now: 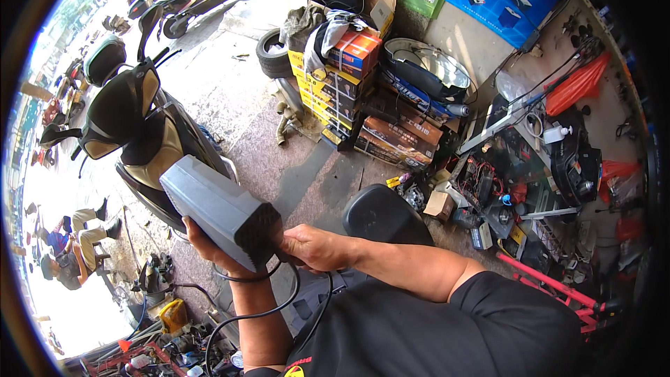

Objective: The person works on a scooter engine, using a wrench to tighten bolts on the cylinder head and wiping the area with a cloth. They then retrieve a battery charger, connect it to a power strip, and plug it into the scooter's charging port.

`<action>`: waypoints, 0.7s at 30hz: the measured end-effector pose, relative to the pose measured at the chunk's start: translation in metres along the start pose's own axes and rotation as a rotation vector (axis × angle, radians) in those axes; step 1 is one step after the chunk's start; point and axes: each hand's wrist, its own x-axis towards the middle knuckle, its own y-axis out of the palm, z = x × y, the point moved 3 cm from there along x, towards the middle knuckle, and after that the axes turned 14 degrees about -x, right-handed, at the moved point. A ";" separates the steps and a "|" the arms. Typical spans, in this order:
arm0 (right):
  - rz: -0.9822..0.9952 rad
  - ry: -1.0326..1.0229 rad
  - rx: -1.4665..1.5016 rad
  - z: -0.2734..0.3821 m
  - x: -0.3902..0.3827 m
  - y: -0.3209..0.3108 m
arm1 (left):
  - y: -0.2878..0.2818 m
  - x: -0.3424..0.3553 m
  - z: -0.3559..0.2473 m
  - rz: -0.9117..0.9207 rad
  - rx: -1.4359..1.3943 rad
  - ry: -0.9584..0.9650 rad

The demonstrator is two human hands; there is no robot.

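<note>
A long grey box [213,195] with ribbed sides and a black end face [259,229] is held up in front of me, tilted, its black end toward me. Supporting it from below and the left side is my left hand [209,246], fingers wrapped round the casing. My right hand [313,247] is closed in a pinch right at the black end; what sits between its fingertips is hidden. Black cables [289,292] hang in loops below that end and run down past my left forearm.
An electric scooter [157,129] stands to the left beyond the box. Stacked cartons [331,91] and a tyre [272,54] are ahead; a black seat [387,216] is close by. Cluttered shelving [509,174] fills the right, loose parts [174,349] the lower left. A person [73,258] sits at far left.
</note>
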 end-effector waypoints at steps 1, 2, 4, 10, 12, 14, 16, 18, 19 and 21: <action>-0.022 0.012 0.016 0.000 -0.002 -0.001 | 0.002 0.001 0.003 0.082 -0.025 -0.042; -0.036 -0.013 0.018 0.001 -0.004 -0.003 | -0.001 0.002 0.004 -0.013 -0.020 0.024; -0.065 -0.044 0.012 0.000 -0.007 -0.007 | -0.002 0.004 0.006 -0.047 -0.007 0.061; -0.063 -0.051 0.134 -0.014 0.003 -0.014 | 0.005 0.012 0.013 -0.063 0.067 -0.018; -0.089 -0.076 0.037 -0.019 0.009 -0.017 | 0.005 0.018 0.016 -0.076 0.093 -0.037; -0.082 0.012 0.026 -0.024 0.014 -0.022 | 0.002 0.023 0.019 -0.070 0.106 -0.061; -0.127 -0.114 -0.021 -0.020 0.013 -0.027 | 0.000 0.030 0.023 -0.007 0.097 -0.106; -0.152 -0.132 -0.118 -0.018 0.006 -0.030 | -0.003 0.037 0.020 -0.022 0.122 -0.005; -0.163 -0.143 -0.180 -0.017 0.001 -0.034 | -0.002 0.040 0.021 0.032 0.087 0.007; -0.122 -0.066 -0.228 -0.019 -0.010 -0.034 | 0.002 0.060 -0.002 -0.063 0.291 0.336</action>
